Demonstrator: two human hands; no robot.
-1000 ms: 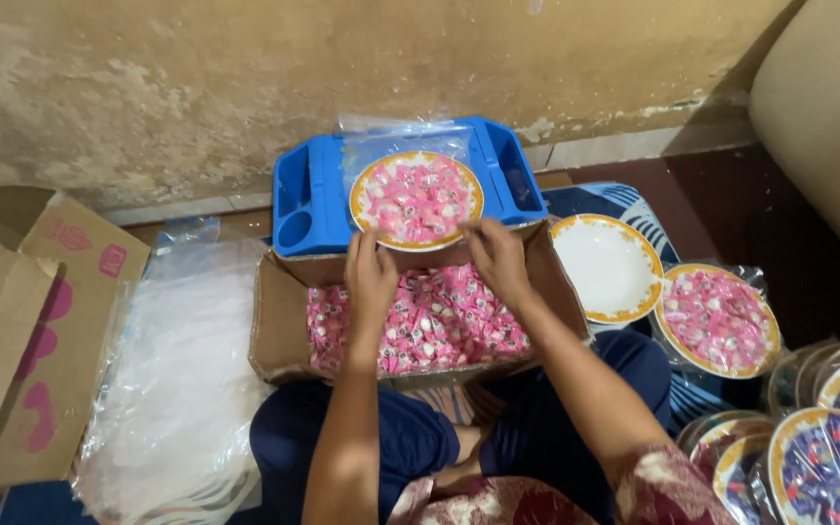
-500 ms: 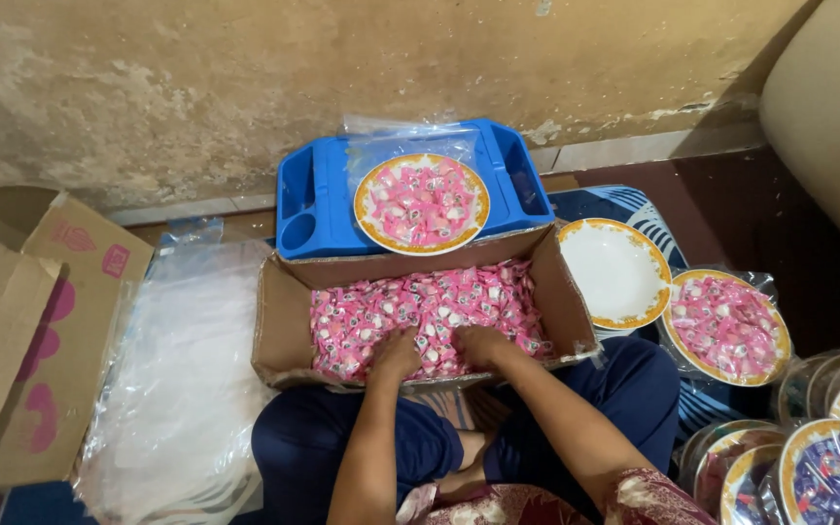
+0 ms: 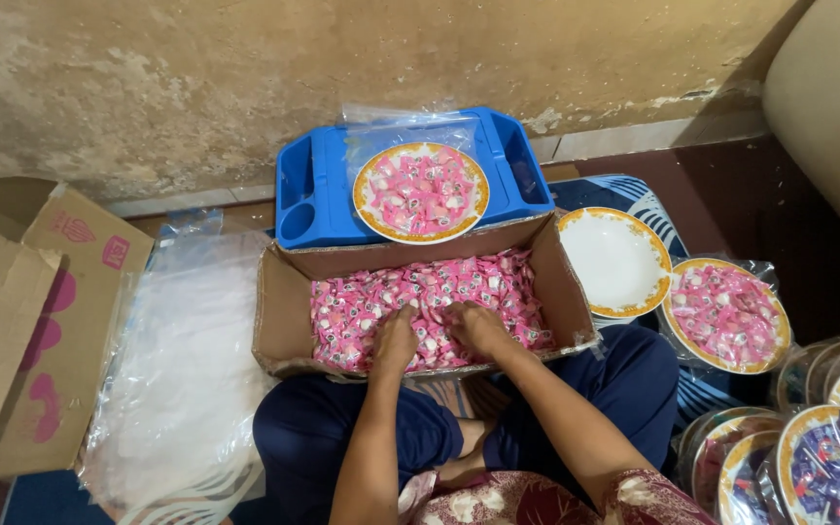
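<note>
At the far left, well away from the fingers, a flattened brown cardboard carton with pink printed shapes (image 3: 21, 331) is seen on the floor. Between it and the hands a loose heap of clear plastic bags (image 3: 182, 379) is spread.

The open brown cardboard box (image 3: 282, 316) is set just ahead of the crossed legs in dark blue trousers (image 3: 342, 437). It is filled with small pink-wrapped sweets (image 3: 439, 292), and both hands are sunk into that pile at the near wall of the box. The left hand (image 3: 396, 340) is pressed palm down among the wrappers; its fingers are curled and half buried, so whether anything is gripped cannot be told. Just beside it, almost touching, the right hand (image 3: 478, 329) is laid in the same way, its fingertips hidden under the sweets and their spread likewise not to be judged.

Beyond the fingertips, past the far wall of the box, a blue plastic tray (image 3: 313, 190) is placed against the wall, and on it a round gold-rimmed plate heaped with pink sweets (image 3: 421, 192) is rested on a clear bag.

To the right of the fingers, outside the box, an empty white plate with a gold rim (image 3: 614, 261) is seen, then a filled plate wrapped in clear plastic (image 3: 726, 313). Further right and nearer, a stack of wrapped plates of purple-blue sweets (image 3: 828, 457) is found.
</note>
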